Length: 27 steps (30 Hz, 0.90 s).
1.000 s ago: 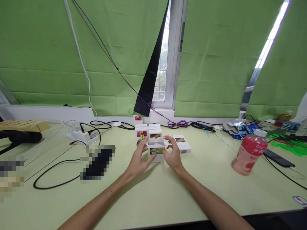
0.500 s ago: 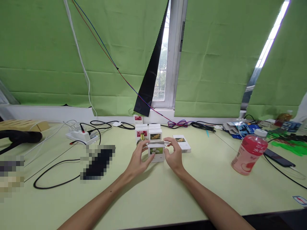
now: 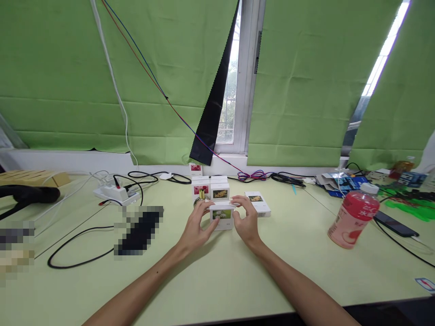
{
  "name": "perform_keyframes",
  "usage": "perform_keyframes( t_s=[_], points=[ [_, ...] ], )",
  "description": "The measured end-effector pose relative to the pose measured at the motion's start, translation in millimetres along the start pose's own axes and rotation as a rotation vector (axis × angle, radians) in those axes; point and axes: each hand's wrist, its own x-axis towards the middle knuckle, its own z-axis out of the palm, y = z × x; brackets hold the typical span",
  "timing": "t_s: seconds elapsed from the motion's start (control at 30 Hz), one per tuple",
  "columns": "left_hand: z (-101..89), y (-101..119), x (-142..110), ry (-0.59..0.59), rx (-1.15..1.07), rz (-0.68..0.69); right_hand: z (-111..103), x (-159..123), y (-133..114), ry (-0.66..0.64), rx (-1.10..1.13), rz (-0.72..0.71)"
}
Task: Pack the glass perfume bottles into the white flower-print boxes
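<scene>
- The pale green table (image 3: 210, 280) runs under everything; hours below count from the white box (image 3: 224, 215) with the green-and-white flower picture.
- At 9 o'clock, well apart, lies a dark object (image 3: 139, 231), pixelated past recognition.
- At 3 o'clock, also well apart, stands a pink drink bottle (image 3: 353, 217) with a white cap.
- The left hand (image 3: 197, 226), at 8 o'clock, pinches the box: thumb on its front, bent fingers at its upper left edge.
- The right hand (image 3: 247, 222), at 4 o'clock, is curled, fingertips at the top right edge, thumb by the right side; I cannot tell whether it grips.
- The white box itself stands upright between both hands.
- Beyond the bottle, at 3 o'clock, is a black phone (image 3: 396, 223).
- At 2 o'clock a flat white box (image 3: 261, 204) lies near.
- A gold cap (image 3: 201, 194) shows at 11.
- Behind, a yellow-flower box (image 3: 219, 188) sits at 12 and a pink-flower box (image 3: 200, 186) at 11.
- A white power strip (image 3: 115, 193) lies at 10.
- Farthest, toward 12, is a narrow window opening (image 3: 229, 108).
</scene>
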Motion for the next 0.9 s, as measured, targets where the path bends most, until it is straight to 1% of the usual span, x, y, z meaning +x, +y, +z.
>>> perform_keyframes(
  t_s=[0.2,0.63,0.9],
  points=[
    [-1.0,1.8,0.4,-0.012,0.000,0.008,-0.4,0.1,0.4,-0.009,0.005,0.011],
    [0.5,-1.4,-0.1,-0.039,-0.017,-0.010,1.4,0.0,1.7,-0.037,0.010,0.024],
    [-0.3,2.3,1.5,-0.054,-0.004,-0.008,2.2,-0.8,5.4,-0.038,0.034,0.035]
  ],
)
